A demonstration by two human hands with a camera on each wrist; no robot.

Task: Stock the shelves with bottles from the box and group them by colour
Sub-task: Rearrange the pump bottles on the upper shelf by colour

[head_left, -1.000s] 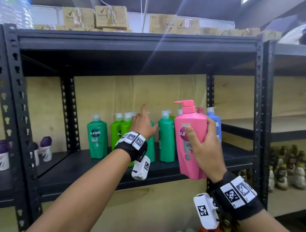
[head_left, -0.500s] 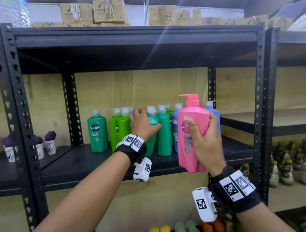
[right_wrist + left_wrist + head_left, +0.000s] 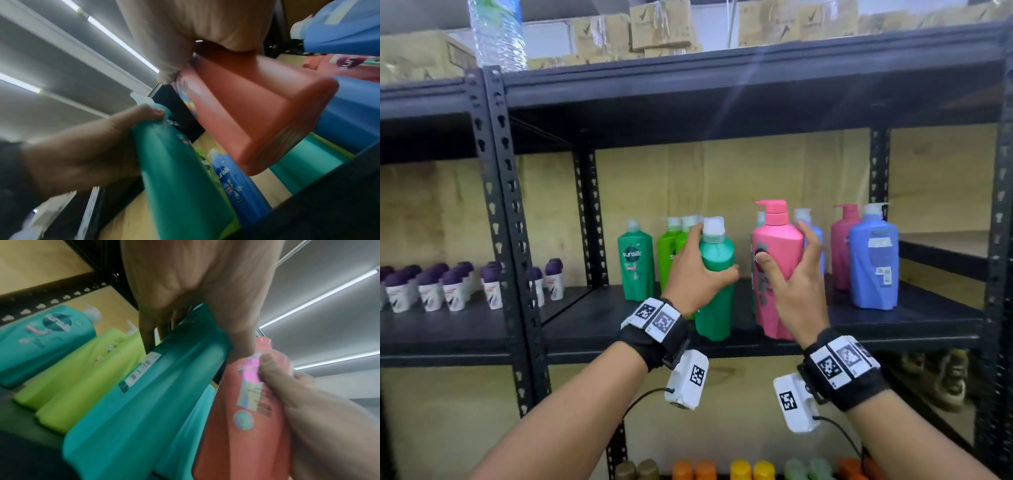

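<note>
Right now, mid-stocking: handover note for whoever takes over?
Left hand grips a dark green bottle at the front of the shelf.
Right hand grips a pink pump bottle, base near the shelf edge.
Done: greens grouped at left; another pink bottle and blue bottle stand at right.
Left: put green with greens, pink by the pink.

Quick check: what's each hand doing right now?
Left hand: grips the green bottle, fingers curled round it.
Right hand: holds the pink bottle, thumb in front, fingers behind.
</note>
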